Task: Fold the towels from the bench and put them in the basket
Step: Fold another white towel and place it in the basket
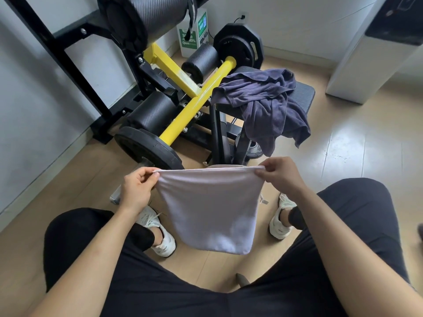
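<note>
Progress looks early to us: one pale towel point(210, 209) is in hand, and we see none folded and put away. It hangs at lower centre of the frame, between the knees, pulled taut along its top edge. Our left hand point(135, 191) pinches the left corner, fingers point(146, 173) curled onto the hem. Our right hand point(280, 172) pinches the right corner the same way. The cloth may already be doubled, but we cannot be sure.

Left to do: a heap of dark blue towels point(263, 104) lies crumpled on the tabletop point(303, 90), right of centre in the upper half, with one end drooping over the near edge. We cannot pick out the basket; a pale rim just behind the towel's top edge may be it.

For room, the floor point(343, 145) lies open toward the right of the frame. At centre left, the yellow bar point(194, 104) and a black weight plate point(146, 147) sit near the left hand, so we judge that side tighter. The towel's lower edge hangs free between the shoes.
</note>
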Action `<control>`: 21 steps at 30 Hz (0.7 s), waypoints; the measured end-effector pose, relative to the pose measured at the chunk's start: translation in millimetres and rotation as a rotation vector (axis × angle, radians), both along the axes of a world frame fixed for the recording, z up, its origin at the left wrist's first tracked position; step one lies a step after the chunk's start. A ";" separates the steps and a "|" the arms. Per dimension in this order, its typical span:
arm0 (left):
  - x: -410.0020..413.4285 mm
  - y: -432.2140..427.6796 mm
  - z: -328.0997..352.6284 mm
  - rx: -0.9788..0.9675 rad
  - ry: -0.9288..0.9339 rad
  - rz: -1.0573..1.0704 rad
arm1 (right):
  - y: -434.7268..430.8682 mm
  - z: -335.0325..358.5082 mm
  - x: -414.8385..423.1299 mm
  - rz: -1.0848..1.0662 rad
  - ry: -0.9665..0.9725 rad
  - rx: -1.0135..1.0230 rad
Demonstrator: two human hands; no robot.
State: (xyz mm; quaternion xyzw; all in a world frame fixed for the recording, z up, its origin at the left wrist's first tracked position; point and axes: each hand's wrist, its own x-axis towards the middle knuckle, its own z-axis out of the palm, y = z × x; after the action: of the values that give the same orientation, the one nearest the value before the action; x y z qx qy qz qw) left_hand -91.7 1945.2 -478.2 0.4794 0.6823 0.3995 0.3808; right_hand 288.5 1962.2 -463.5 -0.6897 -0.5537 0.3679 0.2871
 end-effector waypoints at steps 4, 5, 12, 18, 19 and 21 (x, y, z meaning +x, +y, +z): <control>5.1 -1.7 5.7 -0.014 -0.089 0.034 | 0.0 -1.4 -3.3 -0.115 0.146 -0.008; 7.3 -2.1 7.2 -0.017 -0.108 0.045 | -0.2 -0.8 -4.8 -0.138 0.187 -0.010; 24.9 -5.9 24.6 -0.045 -0.291 0.162 | -10.5 10.1 -23.8 -0.285 0.397 0.050; 44.7 -12.4 38.7 -0.059 -0.368 0.135 | -18.7 11.4 -46.8 -0.324 0.416 0.086; 48.9 -13.9 40.3 -0.054 -0.372 0.119 | -20.8 12.9 -51.0 -0.313 0.409 0.094; 56.2 -17.5 40.9 -0.052 -0.381 0.086 | -25.4 16.0 -58.8 -0.282 0.414 0.102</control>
State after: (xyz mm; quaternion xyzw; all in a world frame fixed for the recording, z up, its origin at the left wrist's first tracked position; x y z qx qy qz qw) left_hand -35.5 1927.7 -437.3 0.3556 0.6277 0.4813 0.4979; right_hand 229.8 1936.8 -447.5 -0.6549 -0.3992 0.4291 0.4770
